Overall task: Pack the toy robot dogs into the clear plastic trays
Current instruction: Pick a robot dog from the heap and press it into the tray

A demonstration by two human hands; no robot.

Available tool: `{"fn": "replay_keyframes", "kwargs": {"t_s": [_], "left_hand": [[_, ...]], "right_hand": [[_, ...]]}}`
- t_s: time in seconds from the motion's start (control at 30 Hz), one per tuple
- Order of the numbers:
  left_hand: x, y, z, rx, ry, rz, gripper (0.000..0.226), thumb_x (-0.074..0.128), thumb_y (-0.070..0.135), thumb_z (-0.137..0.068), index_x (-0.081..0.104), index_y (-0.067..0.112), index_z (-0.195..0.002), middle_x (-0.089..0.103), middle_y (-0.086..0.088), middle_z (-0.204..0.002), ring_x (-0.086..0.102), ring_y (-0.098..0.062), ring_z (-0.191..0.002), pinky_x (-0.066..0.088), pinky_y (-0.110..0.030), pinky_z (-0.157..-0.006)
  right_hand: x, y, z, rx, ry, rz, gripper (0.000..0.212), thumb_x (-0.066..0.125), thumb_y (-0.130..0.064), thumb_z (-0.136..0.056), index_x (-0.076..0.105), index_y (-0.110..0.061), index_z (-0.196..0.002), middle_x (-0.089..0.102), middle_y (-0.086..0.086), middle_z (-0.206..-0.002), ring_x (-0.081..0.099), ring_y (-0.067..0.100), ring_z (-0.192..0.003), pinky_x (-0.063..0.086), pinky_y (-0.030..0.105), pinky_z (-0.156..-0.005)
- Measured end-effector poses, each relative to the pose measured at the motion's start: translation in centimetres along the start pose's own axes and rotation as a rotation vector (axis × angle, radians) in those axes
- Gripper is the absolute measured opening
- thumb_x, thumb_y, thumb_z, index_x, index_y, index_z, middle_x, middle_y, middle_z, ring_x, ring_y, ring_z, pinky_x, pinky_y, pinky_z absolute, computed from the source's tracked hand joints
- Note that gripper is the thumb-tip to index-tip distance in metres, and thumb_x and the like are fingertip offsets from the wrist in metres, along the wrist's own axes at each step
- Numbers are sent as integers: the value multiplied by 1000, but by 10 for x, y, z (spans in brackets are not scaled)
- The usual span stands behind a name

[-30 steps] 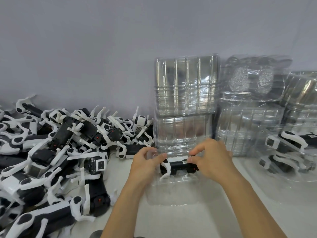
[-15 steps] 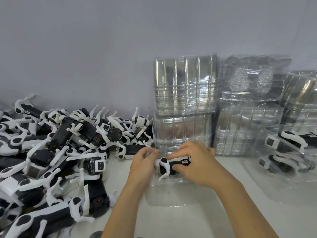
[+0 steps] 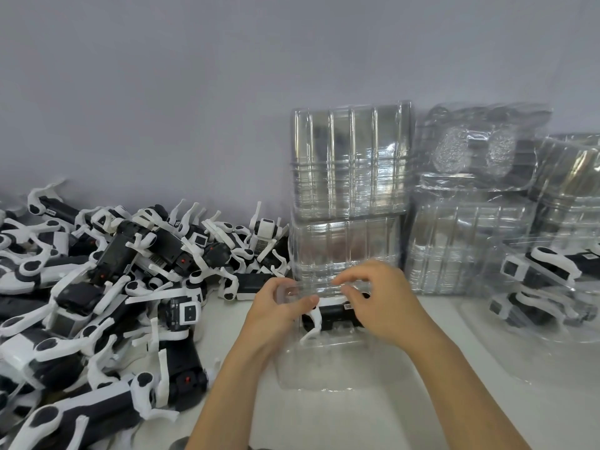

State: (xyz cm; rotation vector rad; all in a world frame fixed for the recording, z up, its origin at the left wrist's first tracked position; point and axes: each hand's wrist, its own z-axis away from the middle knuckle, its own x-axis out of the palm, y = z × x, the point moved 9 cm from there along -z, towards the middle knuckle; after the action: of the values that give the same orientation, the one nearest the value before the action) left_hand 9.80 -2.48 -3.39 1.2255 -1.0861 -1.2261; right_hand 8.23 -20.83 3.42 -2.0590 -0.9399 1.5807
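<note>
Desk point(image 3: 373, 423): dog pile point(image 3: 107, 287) left, stacked empty trays point(image 3: 350, 196) at back, packed trays point(image 3: 545, 287) right. Risk: the open tray point(image 3: 324, 368) is flimsy, so a leg could snag the cavity edge and the dog seats crooked. The dog point(image 3: 334, 315), black body with white legs, lies in its far end. Left hand point(image 3: 279, 306) pinches the tray rim. Right hand point(image 3: 383, 303) is loosely curled over the dog; grip unclear.

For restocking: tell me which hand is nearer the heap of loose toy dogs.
Left. The left hand is beside the heap of loose toy dogs; the right hand is farther away.
</note>
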Motion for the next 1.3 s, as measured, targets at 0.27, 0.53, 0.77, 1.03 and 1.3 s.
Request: {"fn": "replay_keyframes", "kwargs": {"t_s": [0.27, 0.53, 0.77, 1.03, 1.3], "left_hand": [[4, 1, -1, -5, -41, -9, 38, 80, 16, -84, 61, 25, -115, 68, 16, -111, 66, 11, -80, 44, -16, -71], [4, 7, 5, 2, -4, -107, 32, 75, 21, -89, 60, 27, -117, 63, 12, -121, 59, 2, -102, 41, -14, -70], [0, 31, 9, 141, 62, -425, 32, 77, 35, -87, 59, 30, -112, 57, 12, -121, 52, -4, -114, 38, -22, -92], [30, 61, 24, 348, -70, -949, 35, 72, 48, -85, 57, 45, -116, 40, 18, -131, 29, -8, -130, 20, -35, -106], [83, 45, 41, 369, -367, -1134, 68, 48, -4, -89, 67, 56, -113, 10, 18, -163, -6, -10, -151, -1, -57, -117]], "right_hand": [[-12, 24, 0, 120, 84, 15, 22, 76, -23, -87, 68, -43, -89, 63, -9, -120, 54, 16, -121, 45, 41, -105], [-14, 40, 2, 239, 141, -49, 20, 82, -30, -82, 66, -40, -90, 53, -6, -119, 52, 16, -116, 40, 33, -88], [-16, 54, 6, 293, 64, -235, 22, 82, -36, -81, 67, -35, -97, 53, -9, -110, 50, 9, -107, 36, 27, -85], [-8, 55, 6, 270, -129, -243, 28, 78, -38, -84, 57, -47, -102, 48, -14, -115, 48, 11, -115, 38, 29, -88], [-6, 58, 5, 268, -127, -269, 32, 79, -36, -82, 57, -50, -100, 46, -21, -112, 50, 9, -112, 39, 25, -80]]}}
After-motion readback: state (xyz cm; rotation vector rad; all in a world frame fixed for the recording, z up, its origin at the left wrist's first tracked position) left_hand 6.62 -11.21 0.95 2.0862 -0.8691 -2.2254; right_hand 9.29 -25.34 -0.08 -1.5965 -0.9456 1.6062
